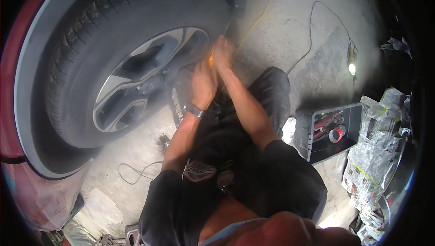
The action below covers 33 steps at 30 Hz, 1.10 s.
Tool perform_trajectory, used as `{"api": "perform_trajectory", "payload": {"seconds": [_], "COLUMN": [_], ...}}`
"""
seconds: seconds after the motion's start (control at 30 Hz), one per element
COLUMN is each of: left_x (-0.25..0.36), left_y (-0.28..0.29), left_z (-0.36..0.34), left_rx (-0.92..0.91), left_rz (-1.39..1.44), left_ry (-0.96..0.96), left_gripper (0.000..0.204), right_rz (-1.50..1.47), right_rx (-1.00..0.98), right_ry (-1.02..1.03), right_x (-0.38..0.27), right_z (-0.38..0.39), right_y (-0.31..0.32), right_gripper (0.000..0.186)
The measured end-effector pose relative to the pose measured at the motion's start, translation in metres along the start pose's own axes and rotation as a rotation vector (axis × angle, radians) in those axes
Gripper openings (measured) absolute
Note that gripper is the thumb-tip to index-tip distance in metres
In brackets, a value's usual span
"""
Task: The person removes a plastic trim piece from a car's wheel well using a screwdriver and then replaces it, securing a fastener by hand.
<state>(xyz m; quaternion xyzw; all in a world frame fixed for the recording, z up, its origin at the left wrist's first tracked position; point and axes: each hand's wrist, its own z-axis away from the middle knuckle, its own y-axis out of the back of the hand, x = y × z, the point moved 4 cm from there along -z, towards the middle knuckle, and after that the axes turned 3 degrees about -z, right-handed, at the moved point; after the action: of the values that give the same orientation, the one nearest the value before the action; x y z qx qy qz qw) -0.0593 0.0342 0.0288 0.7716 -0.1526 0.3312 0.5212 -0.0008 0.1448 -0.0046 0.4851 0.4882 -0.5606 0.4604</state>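
Note:
My hands are close together beside the right edge of a car wheel with a dark tyre (86, 64) and a grey and silver rim (147, 85). The right hand (223, 56) is closed, its fingers curled around something mostly hidden. Just below and left of it, my left hand (204, 85), with a watch (195, 111) on the wrist, is closed too. A small orange object (211, 59) shows between the two hands; its kind is too blurred to tell. Near the right hand, a thin yellow cord (260, 18) runs off toward the far side.
A lit work lamp (351, 60) on a dark cable (311, 24) lies at the right. Below it, a grey bin (335, 153) holds red items, with a newspaper-covered bundle (378, 141) alongside. The red car body (18, 64) curves around the wheel at left. Grey concrete floor (290, 14) lies beneath.

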Motion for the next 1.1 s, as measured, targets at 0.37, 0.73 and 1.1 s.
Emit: {"api": "perform_trajectory", "payload": {"seconds": [0.37,0.73,1.1], "left_x": [-0.045,-0.030,-0.032], "left_y": [-0.006,-0.004,-0.006], "left_z": [-0.013,-0.013,-0.015], "left_rx": [-0.117,-0.051,0.011], "left_rz": [-0.129,-0.115,0.036], "left_ry": [-0.091,-0.077,-0.023], "left_gripper": [0.034,0.032,0.027], "right_rz": [-0.260,-0.310,-0.255], "right_rx": [0.018,0.021,0.062], "right_ry": [-0.149,-0.191,-0.170], "right_x": [0.013,0.016,0.008], "right_z": [-0.004,-0.008,-0.007], "right_y": [-0.015,-0.013,-0.013], "right_gripper": [0.048,0.048,0.049]}}
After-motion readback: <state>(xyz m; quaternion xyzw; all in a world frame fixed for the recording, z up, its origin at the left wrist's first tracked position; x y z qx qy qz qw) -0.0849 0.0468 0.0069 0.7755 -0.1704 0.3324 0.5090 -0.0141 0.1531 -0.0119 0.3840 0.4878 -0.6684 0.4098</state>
